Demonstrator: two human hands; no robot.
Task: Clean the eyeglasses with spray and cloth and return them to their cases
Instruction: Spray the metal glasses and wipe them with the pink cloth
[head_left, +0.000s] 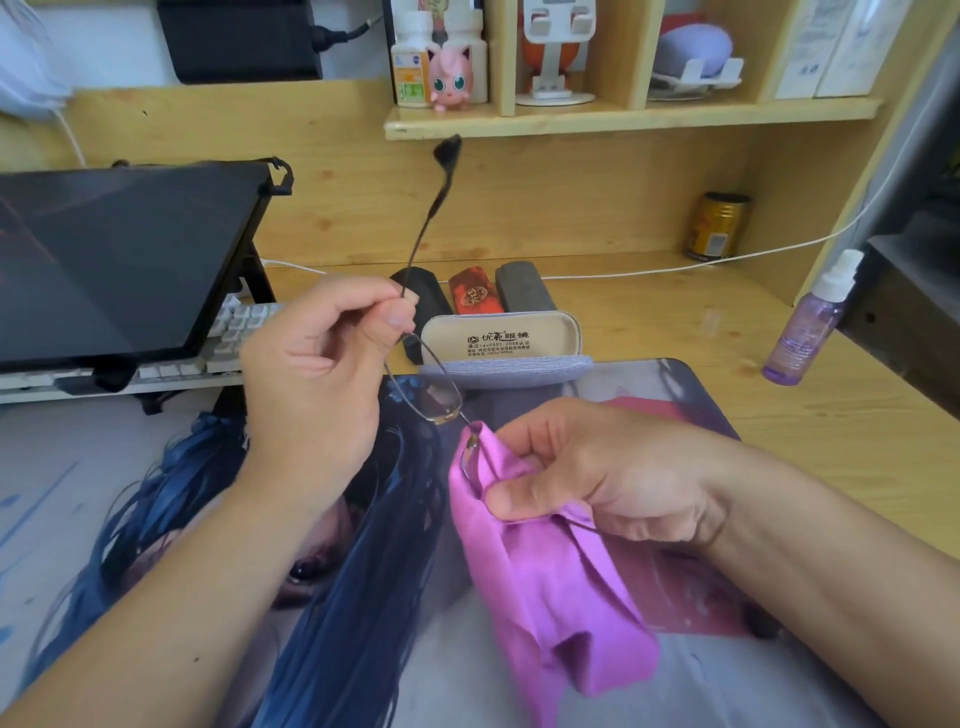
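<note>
Left hand (317, 364) fingers pinched on eyeglasses (434, 397), right hand (587, 467) fingers clamping pink cloth (550, 587) around one lens

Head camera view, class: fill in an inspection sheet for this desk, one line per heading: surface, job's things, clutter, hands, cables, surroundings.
Surface: wooden desk with printed desk mat.
Job's things: eyeglasses held up; pink cloth round one lens; spray bottle standing at right; open case; three closed cases behind.
Clutter: can, keyboard.
Hands: left hand pinches a temple; right hand grips cloth and lens.
Cables: white cable along the back.
Surroundings: monitor, shelf with pink figurine.
</note>
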